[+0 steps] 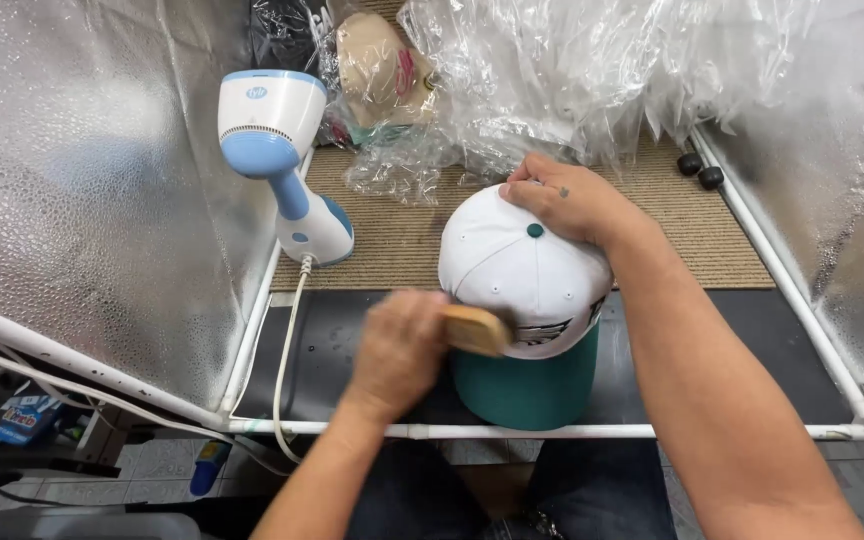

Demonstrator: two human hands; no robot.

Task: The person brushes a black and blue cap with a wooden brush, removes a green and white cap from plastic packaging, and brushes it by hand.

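A small cap-finishing workshop: a booth of white plastic pipes (252,330) hung with silvery embossed foil sheets (82,190), a blue-and-white handheld garment steamer (277,160) standing on a tan woven mat (402,245), and heaps of clear plastic bags (562,75) with packed caps behind

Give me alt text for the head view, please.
The left hand presses a wooden brush to a white cap with a teal brim, which the right hand steadies. A blue-and-white handheld steamer stands to the left, clear plastic bags behind.
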